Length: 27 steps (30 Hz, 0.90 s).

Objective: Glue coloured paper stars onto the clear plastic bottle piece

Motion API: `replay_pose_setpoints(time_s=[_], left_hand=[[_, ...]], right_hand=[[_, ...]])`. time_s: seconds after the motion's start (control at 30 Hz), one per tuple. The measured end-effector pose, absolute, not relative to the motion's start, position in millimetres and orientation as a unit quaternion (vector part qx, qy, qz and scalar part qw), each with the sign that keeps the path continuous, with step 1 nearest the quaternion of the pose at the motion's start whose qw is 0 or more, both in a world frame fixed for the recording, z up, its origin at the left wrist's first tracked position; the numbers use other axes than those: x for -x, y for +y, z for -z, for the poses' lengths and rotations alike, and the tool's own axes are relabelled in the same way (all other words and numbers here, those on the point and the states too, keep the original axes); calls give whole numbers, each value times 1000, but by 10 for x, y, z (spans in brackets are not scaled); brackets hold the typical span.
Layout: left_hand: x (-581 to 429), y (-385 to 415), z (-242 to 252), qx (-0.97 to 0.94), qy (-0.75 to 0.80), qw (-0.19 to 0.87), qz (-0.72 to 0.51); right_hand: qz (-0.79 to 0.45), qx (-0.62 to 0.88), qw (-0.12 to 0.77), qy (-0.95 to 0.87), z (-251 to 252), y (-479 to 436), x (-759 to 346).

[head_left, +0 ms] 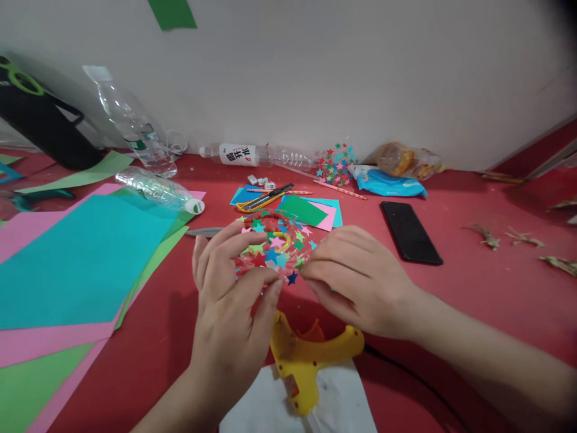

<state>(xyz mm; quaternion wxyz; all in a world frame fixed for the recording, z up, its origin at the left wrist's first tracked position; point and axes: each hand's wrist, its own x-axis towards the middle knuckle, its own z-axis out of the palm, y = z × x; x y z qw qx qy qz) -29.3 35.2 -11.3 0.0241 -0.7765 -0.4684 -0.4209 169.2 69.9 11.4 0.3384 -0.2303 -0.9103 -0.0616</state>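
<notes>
A clear plastic piece covered with colored paper stars (274, 246) is between my two hands, above the red table. My left hand (234, 294) is curled round its left side, with thumb and index finger together near the lower edge. At the right edge, the fingers of my right hand (356, 276) are pinched together against the piece, close to a green star. A dark blue star (292, 277) shows at the lower edge between the hands. Just below lies a yellow glue gun (306, 355), partly over a white sheet (347, 391).
Colored paper sheets (90, 258) lie left. Behind the hands are a yellow cutter (265, 199), small papers (304, 210) and a second starred piece (337, 163). Plastic bottles (238, 154) line the wall. A black phone (411, 233) lies right; a cable (415, 376) runs from the glue gun.
</notes>
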Motion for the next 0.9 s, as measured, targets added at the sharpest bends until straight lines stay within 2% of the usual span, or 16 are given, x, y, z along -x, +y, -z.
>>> replay_pose_setpoints(time_s=[0.3, 0.6, 0.9], left_hand=[[316, 378, 114, 780, -461, 40, 421], [341, 359, 86, 789, -460, 98, 396], [372, 334, 36, 783, -460, 79, 412]], right_hand=[[65, 224, 344, -910, -121, 692, -1696], [71, 224, 345, -909, -142, 689, -1702], [80, 228, 348, -906, -135, 691, -1697]])
